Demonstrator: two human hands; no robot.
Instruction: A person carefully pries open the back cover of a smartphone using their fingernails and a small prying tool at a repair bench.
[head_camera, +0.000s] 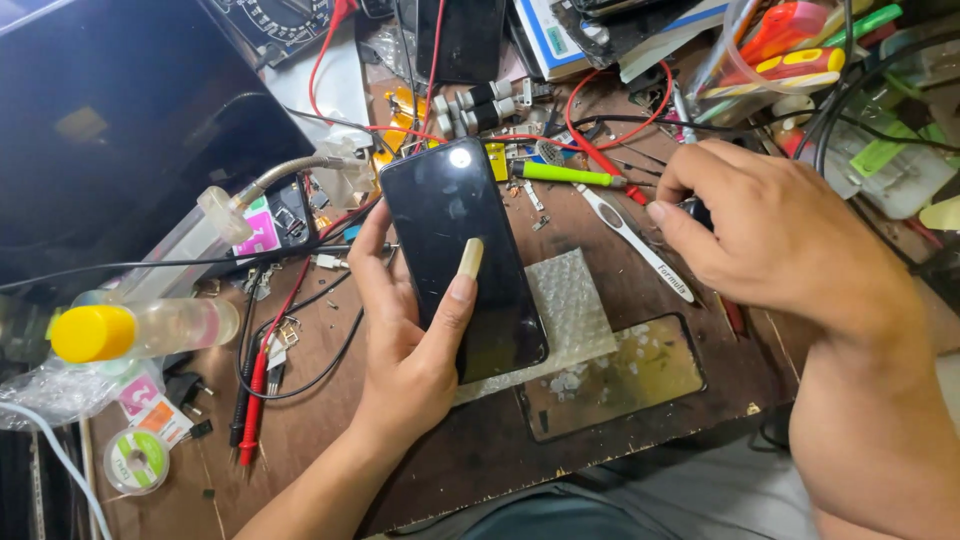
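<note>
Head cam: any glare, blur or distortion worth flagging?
Head view: a bright round glare spot sits near the top of the black phone held in the left hand, with soft reflections down its glass; the right hand and the bench clutter are sharp, with no motion blur; light is even with soft shadows; the laptop screen at upper left is dark, and edges there bend slightly from the wide lens.

A dark blank phone screen lies centre; a pink-white label sits left of it.
</note>
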